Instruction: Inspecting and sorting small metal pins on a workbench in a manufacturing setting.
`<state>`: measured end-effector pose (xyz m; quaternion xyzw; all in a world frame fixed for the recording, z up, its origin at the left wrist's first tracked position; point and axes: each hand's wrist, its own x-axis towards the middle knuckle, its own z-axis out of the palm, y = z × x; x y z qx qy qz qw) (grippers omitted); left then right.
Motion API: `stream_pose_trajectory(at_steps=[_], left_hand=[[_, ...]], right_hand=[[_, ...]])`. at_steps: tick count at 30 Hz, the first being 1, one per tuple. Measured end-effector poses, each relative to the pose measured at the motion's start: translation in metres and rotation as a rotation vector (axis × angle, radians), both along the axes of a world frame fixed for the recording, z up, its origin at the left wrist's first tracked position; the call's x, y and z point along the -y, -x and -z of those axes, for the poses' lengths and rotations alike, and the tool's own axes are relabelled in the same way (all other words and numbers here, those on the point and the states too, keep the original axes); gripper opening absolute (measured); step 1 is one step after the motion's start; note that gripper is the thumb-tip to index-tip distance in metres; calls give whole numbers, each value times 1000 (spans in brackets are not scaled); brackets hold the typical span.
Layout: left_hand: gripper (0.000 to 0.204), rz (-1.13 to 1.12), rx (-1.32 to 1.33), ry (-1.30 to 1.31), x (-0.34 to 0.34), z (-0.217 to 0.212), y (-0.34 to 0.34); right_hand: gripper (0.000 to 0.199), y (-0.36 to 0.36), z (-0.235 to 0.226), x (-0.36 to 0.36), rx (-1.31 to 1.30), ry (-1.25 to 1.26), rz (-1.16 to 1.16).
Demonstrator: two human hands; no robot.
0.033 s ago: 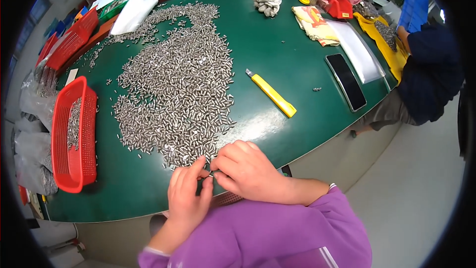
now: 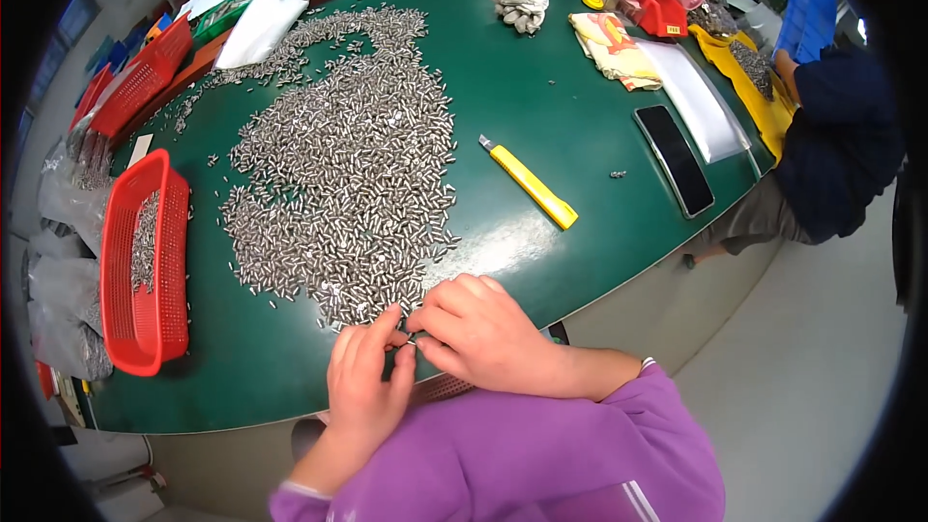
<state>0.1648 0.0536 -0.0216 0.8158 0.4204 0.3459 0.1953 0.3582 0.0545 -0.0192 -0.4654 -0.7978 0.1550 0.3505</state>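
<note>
At the near edge of a wide pile of small silvery metal pins [image 2: 348, 155], my two hands meet with fingertips close together. A single small metal pin [image 2: 411, 341] shows between them, partly covered by the fingers. My left hand [image 2: 367, 377] is closed in a pinch at one end of it. Curled fingers and thumb of my right hand [image 2: 478, 333] pinch it from the other side. Beyond my right hand, a yellow utility knife [image 2: 530, 186] lies on the green table [image 2: 541, 271] with its blade end pointing away from me.
A red basket [image 2: 174, 271] holding some pins stands on the left, beside filled plastic bags [image 2: 63, 280]. To the right lie a phone [image 2: 675, 159], plastic sheets [image 2: 691, 97] and a folded cloth [image 2: 616, 48]. White gloves [image 2: 521, 8] rest farther back. Another person [image 2: 841, 145] sits at far right.
</note>
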Motion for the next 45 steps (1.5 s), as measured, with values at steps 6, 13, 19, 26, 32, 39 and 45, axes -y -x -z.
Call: stream_pose_trajectory(at_steps=[6,13,19,26,32,39,45], left_hand=[[57,-15,29,-3,1,1,-2],[52,-23,8,-4,2,-1,-1],[50,-2,23,37,0,1,-4],[60,-8,91,104,1,1,0],[68,-21,85,117,3,1,2],[75,-15,139,194,6,-5,5],[74,-19,127,202,4,-5,6]], right_hand=[[14,1,2,0,-12,4,-28],[15,0,2,5,-36,-15,26],[17,1,1,5,6,-20,63],[18,2,2,3,-15,-5,91],[18,2,1,3,12,28,75],[17,1,-1,3,4,45,51],[15,2,1,2,-3,44,53]])
